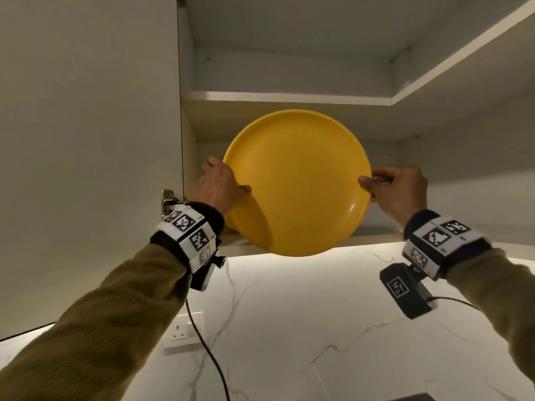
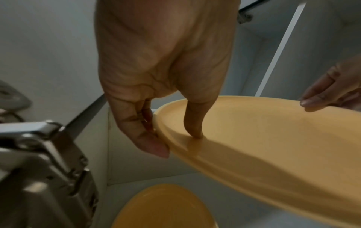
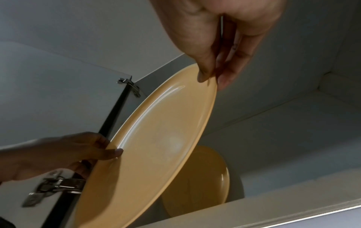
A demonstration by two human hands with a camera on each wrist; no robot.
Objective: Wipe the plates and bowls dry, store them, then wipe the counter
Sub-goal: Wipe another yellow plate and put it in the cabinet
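Note:
A large yellow plate (image 1: pixel 298 183) is held up, tilted, in front of the open wall cabinet's lower shelf (image 1: pixel 373 237). My left hand (image 1: pixel 223 189) grips its left rim, thumb on the plate's face and fingers behind, as the left wrist view shows on the plate (image 2: pixel 263 141). My right hand (image 1: pixel 396 189) pinches the right rim, thumb in front, seen close in the right wrist view on the plate (image 3: pixel 156 138). A second yellow plate (image 3: pixel 197 182) lies flat on the shelf below and behind the held one, also visible as the shelf plate (image 2: pixel 164 208).
The cabinet door (image 1: pixel 86 154) stands open at the left, its metal hinge (image 1: pixel 169 202) close to my left wrist. An upper shelf (image 1: pixel 289 97) sits above. Below is a white marble backsplash (image 1: pixel 304 314) with a wall socket (image 1: pixel 185 328) and a black cable (image 1: pixel 208 351).

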